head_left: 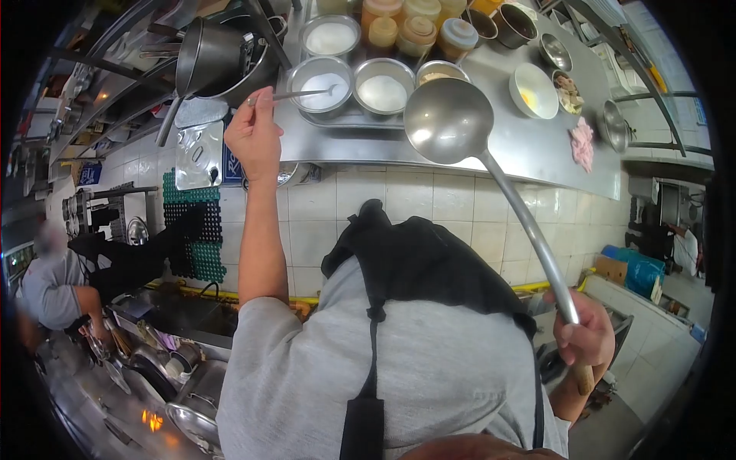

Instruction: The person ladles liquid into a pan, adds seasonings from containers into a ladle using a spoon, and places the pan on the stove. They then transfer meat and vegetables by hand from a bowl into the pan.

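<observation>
My left hand [254, 136] is closed in a pinch around the handle of a small metal spoon [300, 94]. The spoon's tip is over a metal bowl of white powder [318, 83]; whether it touches the powder I cannot tell. My right hand [586, 331] grips the lower end of a large metal ladle [525, 215]. The ladle's wide bowl is raised in front of the counter edge, facing the camera, with no food visible in it. Two more metal bowls with white contents, a back one [330, 38] and a right one [382, 92], stand beside the first.
Several sauce bottles [418, 34] stand behind the bowls on the steel counter [353, 149]. To the right are a white bowl [533, 90] with something yellow and a pink cloth [582, 144]. Pots [203, 57] hang at left. Another person [57, 284] works near a flame [152, 419].
</observation>
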A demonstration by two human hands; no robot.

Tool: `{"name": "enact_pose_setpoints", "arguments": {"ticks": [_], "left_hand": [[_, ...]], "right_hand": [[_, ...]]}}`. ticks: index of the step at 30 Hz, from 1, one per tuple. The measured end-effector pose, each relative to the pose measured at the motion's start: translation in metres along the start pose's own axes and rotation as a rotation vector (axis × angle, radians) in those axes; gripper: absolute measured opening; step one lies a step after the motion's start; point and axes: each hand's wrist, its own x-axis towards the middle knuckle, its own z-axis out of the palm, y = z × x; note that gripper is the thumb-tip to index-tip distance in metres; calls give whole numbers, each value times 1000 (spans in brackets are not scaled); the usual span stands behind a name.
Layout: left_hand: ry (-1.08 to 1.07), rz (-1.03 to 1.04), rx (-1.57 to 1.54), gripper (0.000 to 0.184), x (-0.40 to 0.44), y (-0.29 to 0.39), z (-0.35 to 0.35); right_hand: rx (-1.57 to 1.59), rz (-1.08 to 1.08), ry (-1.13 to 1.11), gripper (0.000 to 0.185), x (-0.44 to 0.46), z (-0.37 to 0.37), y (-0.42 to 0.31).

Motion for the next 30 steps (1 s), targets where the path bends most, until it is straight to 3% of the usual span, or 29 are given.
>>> {"name": "enact_pose_setpoints", "arguments": {"ticks": [4, 9, 20, 24, 26, 30], "left_hand": [[43, -69, 14, 22, 7, -9, -3], [232, -301, -225, 22, 18, -25, -19], [261, -204, -214, 24, 25, 0, -43], [210, -134, -280, 24, 28, 50, -35], [104, 94, -297, 24, 24, 82, -24], [135, 390, 226, 22, 7, 102, 1]], "right_hand": [[5, 1, -16, 61, 2, 3, -2], [33, -10, -56, 60, 5, 4, -8], [23, -9, -67, 56, 24, 15, -21], [36, -21, -79, 55, 42, 21, -29], [-12, -17, -153, 51, 53, 24, -33], [68, -11, -207, 46, 64, 37, -41]]}}
